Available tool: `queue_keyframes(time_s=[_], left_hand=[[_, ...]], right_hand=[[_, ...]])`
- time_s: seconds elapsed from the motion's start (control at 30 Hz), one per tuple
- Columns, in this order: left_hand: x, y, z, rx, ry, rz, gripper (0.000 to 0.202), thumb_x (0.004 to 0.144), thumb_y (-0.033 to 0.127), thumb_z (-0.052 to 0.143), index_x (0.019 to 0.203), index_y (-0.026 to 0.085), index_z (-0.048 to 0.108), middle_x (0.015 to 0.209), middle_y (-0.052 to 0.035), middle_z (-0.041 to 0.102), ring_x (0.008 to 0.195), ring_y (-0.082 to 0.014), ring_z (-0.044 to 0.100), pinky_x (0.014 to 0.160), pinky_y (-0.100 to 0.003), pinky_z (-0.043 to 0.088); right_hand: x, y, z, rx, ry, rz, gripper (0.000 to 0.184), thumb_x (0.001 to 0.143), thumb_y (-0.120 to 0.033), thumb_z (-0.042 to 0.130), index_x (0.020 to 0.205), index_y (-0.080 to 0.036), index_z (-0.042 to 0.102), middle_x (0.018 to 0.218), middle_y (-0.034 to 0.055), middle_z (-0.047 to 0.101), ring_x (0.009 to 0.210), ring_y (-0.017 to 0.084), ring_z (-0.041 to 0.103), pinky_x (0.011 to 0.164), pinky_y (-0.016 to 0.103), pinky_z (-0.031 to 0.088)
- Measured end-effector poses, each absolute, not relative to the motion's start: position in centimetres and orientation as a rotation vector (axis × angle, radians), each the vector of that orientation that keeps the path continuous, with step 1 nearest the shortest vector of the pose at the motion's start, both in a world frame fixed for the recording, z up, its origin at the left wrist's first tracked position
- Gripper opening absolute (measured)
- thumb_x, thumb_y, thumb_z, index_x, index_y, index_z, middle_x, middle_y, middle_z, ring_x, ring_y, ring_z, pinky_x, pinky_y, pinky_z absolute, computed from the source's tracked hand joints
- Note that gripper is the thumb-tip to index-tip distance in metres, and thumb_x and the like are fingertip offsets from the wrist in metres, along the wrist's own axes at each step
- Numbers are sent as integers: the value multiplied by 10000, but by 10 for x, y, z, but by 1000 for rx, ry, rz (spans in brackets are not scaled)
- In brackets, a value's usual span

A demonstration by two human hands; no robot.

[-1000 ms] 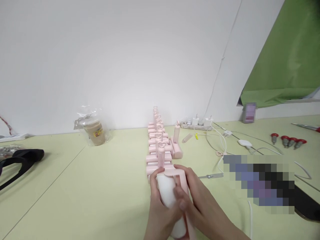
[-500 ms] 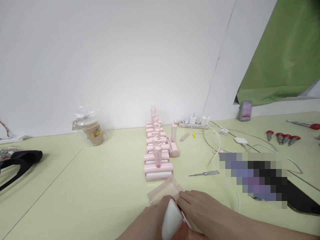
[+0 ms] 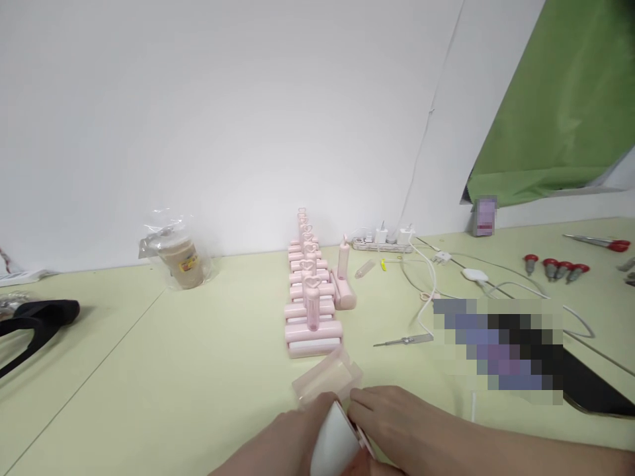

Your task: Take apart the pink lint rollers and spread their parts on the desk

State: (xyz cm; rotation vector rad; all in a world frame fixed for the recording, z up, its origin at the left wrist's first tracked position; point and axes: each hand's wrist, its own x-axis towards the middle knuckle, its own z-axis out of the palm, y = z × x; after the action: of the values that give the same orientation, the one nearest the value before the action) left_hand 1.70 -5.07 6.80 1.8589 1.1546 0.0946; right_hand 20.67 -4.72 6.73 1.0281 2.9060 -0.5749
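At the bottom edge, my left hand [image 3: 306, 428] and my right hand [image 3: 389, 418] are closed around a lint roller [image 3: 333, 441] with a white roll and pink frame. My left hand grips its left side; my right fingers press along the pink edge on the right. The lower fingers and the roller's near end are partly hidden. Just beyond my hands lies a translucent pink cover [image 3: 327, 378]. Farther back, several pink lint rollers [image 3: 313, 330] stand in a row toward the wall, with heart-shaped loops on their upright handles. Another pink roller [image 3: 343, 294] is beside the row.
A bagged drink cup [image 3: 186, 264] stands at the left rear. Right of the row lie a screwdriver [image 3: 403, 340], white cables, a power strip [image 3: 381, 246] and a dark, partly blurred flat object [image 3: 595, 383]. Red-topped pieces [image 3: 550, 268] and a black frame [image 3: 42, 324] lie farther out.
The held lint roller and both hands have shifted slightly left and down in view. More of the translucent cover shows. The camera view has moved a little.
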Motion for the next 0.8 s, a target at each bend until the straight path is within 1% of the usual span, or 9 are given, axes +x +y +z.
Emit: queue_keyframes(time_s=[0.1, 0.23, 0.33, 0.5, 0.67, 0.8], left_hand=[[16, -51, 66, 1853, 1178, 100, 427, 619, 354, 598, 1028, 268, 510, 872, 6, 643, 759, -223, 582, 604, -264, 431], [13, -49, 59, 1852, 1169, 154, 458, 609, 366, 614, 1050, 277, 528, 849, 2, 655, 725, -226, 594, 603, -281, 435], [11, -46, 52, 1847, 1140, 220, 440, 610, 387, 625, 1030, 282, 550, 831, 2, 662, 705, -222, 600, 593, -282, 434], [10, -44, 42, 1826, 1143, 200, 390, 625, 425, 617, 992, 300, 571, 858, 8, 671, 752, -236, 607, 603, -284, 440], [17, -47, 54, 1837, 1212, 170, 380, 655, 410, 589, 1016, 293, 569, 920, -10, 669, 804, -260, 597, 670, -324, 441], [21, -49, 68, 1839, 1231, 98, 350, 669, 385, 577, 1005, 290, 569, 923, -5, 670, 829, -253, 595, 667, -294, 436]], right_hand=[[204, -46, 73, 1035, 2878, -609, 218, 711, -136, 476, 906, -110, 569, 876, 110, 612, 772, 224, 572, 683, 307, 447], [202, -44, 78, 1071, 2845, -654, 148, 707, -141, 483, 827, -123, 568, 836, 96, 615, 724, 210, 572, 640, 291, 450], [202, -44, 78, 1127, 2833, -718, 135, 713, -142, 485, 821, -131, 565, 827, 85, 620, 707, 197, 574, 628, 277, 449], [202, -47, 72, 1156, 2848, -768, 110, 761, -172, 489, 822, -125, 568, 831, 79, 633, 688, 180, 579, 624, 256, 450], [202, -48, 68, 1162, 2864, -690, 93, 768, -212, 518, 776, -135, 568, 796, 64, 636, 658, 175, 571, 613, 256, 446], [202, -46, 64, 1140, 2878, -727, 77, 759, -204, 521, 764, -137, 560, 796, 68, 633, 667, 173, 570, 620, 250, 445]])
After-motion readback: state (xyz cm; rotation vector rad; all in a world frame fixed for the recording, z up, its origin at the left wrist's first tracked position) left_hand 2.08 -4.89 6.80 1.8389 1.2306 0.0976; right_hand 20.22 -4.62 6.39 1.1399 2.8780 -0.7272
